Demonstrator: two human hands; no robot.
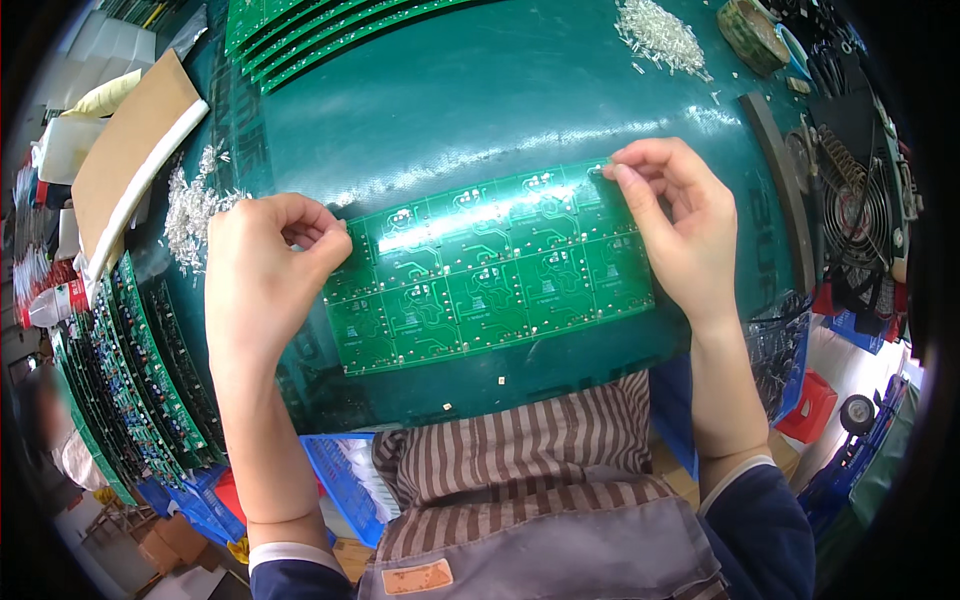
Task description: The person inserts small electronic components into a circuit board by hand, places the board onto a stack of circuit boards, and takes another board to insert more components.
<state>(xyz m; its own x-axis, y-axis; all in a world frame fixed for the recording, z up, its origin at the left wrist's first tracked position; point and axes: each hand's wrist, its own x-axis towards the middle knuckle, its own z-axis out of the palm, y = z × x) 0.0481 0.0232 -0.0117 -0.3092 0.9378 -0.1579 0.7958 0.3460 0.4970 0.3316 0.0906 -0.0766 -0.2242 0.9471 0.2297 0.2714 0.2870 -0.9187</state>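
One green circuit board panel (490, 265) front and centre, angled a bit with the right end further up, near the front edge of the green counter (480, 110). Hard to tell whether lying flat or lifted slightly. Two rows of repeating layouts, big glare across the upper one.

Left hand (275, 265) pinching the upper left corner, thumb against bent fingers. Right hand (690, 215) at the upper right corner, thumb and fingertips pinched on the edge.

At the far side, a stepped stack of green boards (340, 40), partly out of view. Over to the right, a loose heap of small clear pieces (660, 38), with a round worn container (752, 38) near it. More of the same sort in a scatter (195, 210) past the left hand, next to a brown sheet (135, 150) with a white edge. Lower left, a row of populated boards (150, 370) on edge, packed close.

Two tiny pale bits (502, 380) just in front of the panel. Below, a brown-striped apron (520, 440) and a blue crate (340, 480). Off right, a dark bar (780, 190), a round wire grille (850, 205) and a red bin (808, 408), pretty warped by the lens.
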